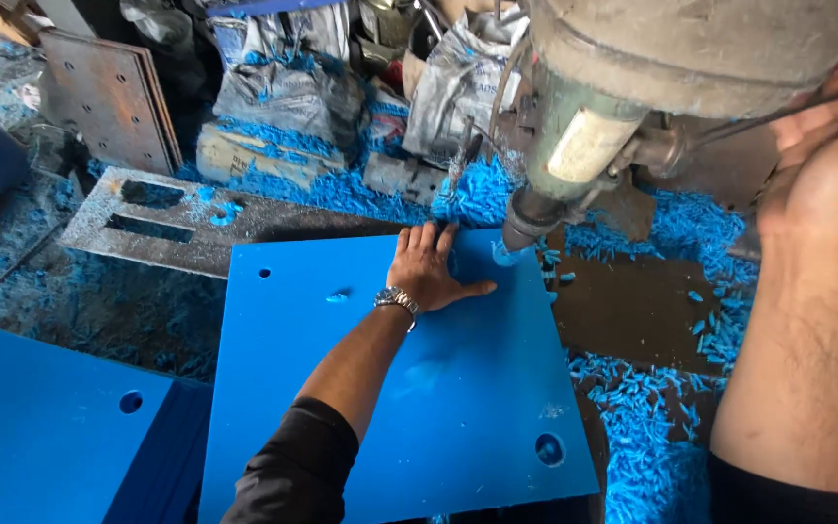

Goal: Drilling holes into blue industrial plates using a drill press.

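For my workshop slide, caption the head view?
Left hand flat on blue sheet under drill; right hand on its lever.

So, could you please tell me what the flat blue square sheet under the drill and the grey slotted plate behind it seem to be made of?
Flat blue square sheet: likely plastic, matte and smooth; curly blue shavings lie around it. Grey slotted plate: probably steel, dull, scuffed and worn-looking.

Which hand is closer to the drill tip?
Left. The left hand lies flat on the blue sheet just beside the drill tip; the right hand is up on the machine's lever, well away.
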